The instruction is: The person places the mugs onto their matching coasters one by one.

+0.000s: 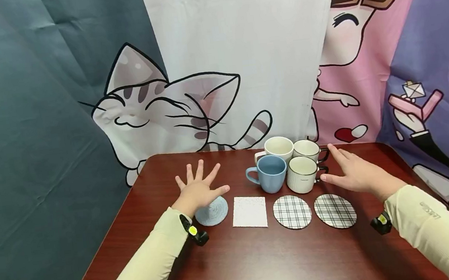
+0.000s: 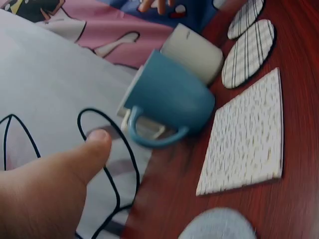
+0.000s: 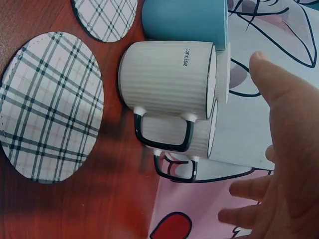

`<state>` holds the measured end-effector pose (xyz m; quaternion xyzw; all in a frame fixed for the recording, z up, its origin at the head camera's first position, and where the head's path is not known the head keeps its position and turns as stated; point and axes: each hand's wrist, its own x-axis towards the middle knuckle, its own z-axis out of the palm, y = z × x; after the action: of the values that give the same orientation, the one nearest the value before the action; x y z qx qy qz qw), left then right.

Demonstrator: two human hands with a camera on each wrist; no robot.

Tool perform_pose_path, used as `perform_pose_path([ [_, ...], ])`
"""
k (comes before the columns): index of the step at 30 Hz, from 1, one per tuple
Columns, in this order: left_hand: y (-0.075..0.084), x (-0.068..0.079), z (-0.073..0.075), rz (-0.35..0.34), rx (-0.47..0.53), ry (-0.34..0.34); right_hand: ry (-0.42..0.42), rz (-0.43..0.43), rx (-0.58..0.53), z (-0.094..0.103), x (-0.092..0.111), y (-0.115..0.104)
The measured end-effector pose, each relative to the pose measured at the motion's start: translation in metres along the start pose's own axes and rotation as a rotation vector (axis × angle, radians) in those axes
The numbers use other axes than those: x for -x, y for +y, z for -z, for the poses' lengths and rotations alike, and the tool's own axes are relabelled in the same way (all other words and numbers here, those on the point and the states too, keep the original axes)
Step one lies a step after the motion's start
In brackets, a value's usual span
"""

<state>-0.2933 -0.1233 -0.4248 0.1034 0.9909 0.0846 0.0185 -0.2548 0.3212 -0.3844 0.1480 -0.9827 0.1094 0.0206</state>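
My left hand [image 1: 198,191] is spread with straight fingers above the round light-blue coaster [image 1: 212,212] and holds nothing. To the right, my right hand [image 1: 355,172] reaches in with extended fingers, beside the black handles of two ribbed cream mugs. The front cream mug [image 3: 167,77] carries the word "concise"; the other cream mug [image 1: 306,149] stands behind it. A blue mug [image 2: 172,94] has its handle toward the left. Behind it is a plain white mug [image 1: 279,146]. In front lie a square white coaster [image 2: 244,137] and two round plaid coasters, one left [image 1: 292,212], one right [image 3: 52,107].
The brown wooden table [image 1: 239,267] ends at the back against a printed cloth [image 1: 236,27] with cartoon figures. The mugs cluster near that back edge, with the coasters in a row before them. Black wrist cameras [image 1: 381,223] sit on both sleeves.
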Motion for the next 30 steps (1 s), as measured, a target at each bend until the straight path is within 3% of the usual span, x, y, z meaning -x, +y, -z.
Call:
perform_pose_path([
  [6, 0.015, 0.004, -0.008, 0.018, -0.028, -0.032, 0.060, 0.009, 0.009, -0.010, -0.007, 0.002],
  [10, 0.028, 0.009, -0.017, 0.017, -0.020, -0.035, 0.110, -0.003, -0.042, -0.019, -0.009, 0.003],
  [18, 0.051, 0.016, -0.043, -0.047, 0.003, 0.027, 0.166, -0.066, -0.168, -0.043, -0.010, 0.015],
  [30, 0.080, 0.022, -0.067, -0.113, -0.023, -0.006, 0.207, -0.115, -0.287, -0.069, -0.022, 0.020],
])
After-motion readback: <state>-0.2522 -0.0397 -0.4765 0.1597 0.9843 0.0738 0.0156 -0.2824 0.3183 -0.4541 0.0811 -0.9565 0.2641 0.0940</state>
